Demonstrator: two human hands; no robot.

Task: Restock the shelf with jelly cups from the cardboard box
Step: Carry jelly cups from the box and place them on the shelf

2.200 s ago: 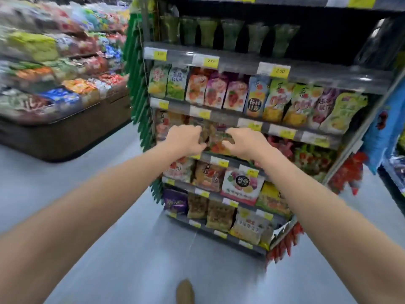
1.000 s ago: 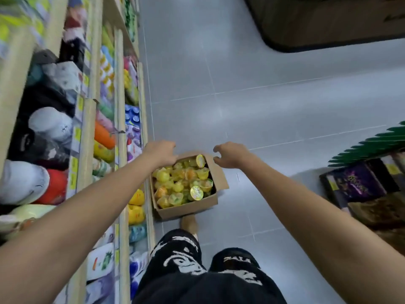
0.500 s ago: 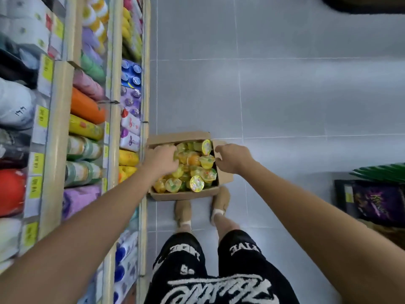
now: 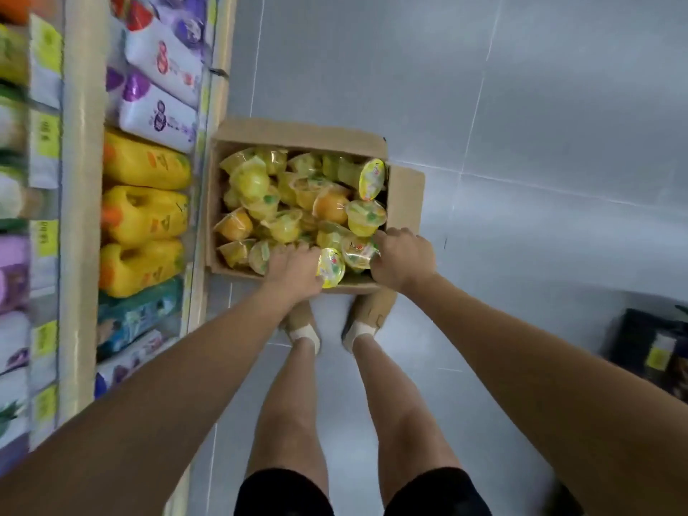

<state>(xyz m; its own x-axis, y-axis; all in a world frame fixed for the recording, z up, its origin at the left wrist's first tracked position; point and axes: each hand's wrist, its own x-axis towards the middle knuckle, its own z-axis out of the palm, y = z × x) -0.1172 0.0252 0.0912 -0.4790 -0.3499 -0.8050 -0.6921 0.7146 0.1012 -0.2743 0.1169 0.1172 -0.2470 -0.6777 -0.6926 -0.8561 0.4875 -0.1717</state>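
**Head view**
- Open brown cardboard box [image 4: 298,134] is sitting on the grey tiled floor [image 4: 521,143], just beside the base of a shelf unit [image 4: 80,217] w/ yellow plastic bottles [image 4: 145,214].
- Box is holding a loose heap of clear plastic jelly cups w/ yellow and orange filling [image 4: 290,202]. No jelly cups are showing on any shelf in view.
- Person is bending over the box, both hands reaching in at its near edge.
- Left hand [image 4: 294,270]: fingers are curling down among the cups, tips hidden. Cannot tell if they are pinching one.
- Right hand [image 4: 400,260]: fingers are curling round a print-lidded cup [image 4: 357,251] at the near right corner.

**Step (judgement)**
- Pick-up phase, approx. start of a restock cycle.

**Next move**
- Needs a firm grip per hand and a lift straight up so neighbouring cups are not dragged out.
- Then a turn to the jelly slot, which is not showing here.
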